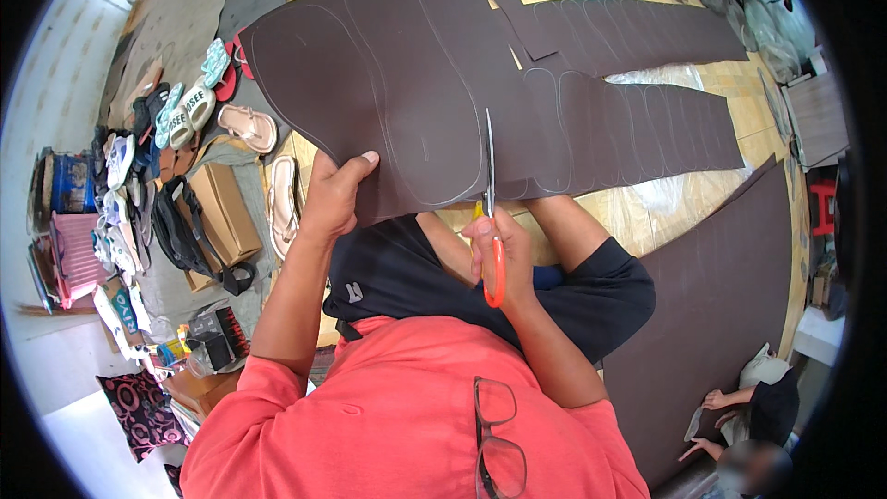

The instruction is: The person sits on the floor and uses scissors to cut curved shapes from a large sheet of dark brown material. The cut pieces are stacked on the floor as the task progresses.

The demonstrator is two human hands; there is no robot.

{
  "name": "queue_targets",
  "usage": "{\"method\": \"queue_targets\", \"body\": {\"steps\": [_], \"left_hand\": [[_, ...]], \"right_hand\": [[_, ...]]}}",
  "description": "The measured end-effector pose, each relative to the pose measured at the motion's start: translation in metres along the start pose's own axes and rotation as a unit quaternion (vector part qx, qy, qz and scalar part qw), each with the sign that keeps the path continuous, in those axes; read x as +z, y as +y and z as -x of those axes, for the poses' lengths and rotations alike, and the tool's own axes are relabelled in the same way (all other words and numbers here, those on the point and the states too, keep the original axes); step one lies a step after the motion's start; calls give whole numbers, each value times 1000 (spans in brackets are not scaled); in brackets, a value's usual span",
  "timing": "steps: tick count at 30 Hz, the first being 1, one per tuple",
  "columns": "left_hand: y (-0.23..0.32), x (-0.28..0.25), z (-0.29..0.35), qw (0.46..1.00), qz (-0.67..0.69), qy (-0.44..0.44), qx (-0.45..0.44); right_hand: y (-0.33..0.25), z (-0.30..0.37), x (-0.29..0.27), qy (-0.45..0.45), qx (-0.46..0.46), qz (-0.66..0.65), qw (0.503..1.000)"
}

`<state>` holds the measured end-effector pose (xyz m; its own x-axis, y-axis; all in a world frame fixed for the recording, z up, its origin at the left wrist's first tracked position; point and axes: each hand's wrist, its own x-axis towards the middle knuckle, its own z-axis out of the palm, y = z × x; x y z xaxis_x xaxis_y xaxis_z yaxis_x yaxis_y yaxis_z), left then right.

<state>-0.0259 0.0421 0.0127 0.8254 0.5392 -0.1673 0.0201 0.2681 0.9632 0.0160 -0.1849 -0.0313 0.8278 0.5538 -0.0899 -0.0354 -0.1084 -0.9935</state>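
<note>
One pair of dark-framed eyeglasses hangs on a coral shirt; left hand pinches a white-outlined brown sheet ahead, right hand grips orange-handled scissors at it; two cream slides bear lettering.

Dark capital letters stand across the straps of the pale slides at far left; a light emblem marks the dark shorts; white lettering shows on teal packaging, near left.

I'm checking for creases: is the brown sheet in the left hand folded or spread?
Spread: the brown sheet extends broadly beyond the left hand, pale outlines visible across it.
</note>
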Motion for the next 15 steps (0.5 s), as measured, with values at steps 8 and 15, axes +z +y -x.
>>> {"method": "queue_targets", "body": {"steps": [8,15], "left_hand": [[3,-10,-1,1000,-22,-4,-9],[2,-18,-2,997,-69,-35,-22]], "right_hand": [[-10,5,3,-1,88,-86,992],[-8,6,-8,-39,104,-95,989]]}}
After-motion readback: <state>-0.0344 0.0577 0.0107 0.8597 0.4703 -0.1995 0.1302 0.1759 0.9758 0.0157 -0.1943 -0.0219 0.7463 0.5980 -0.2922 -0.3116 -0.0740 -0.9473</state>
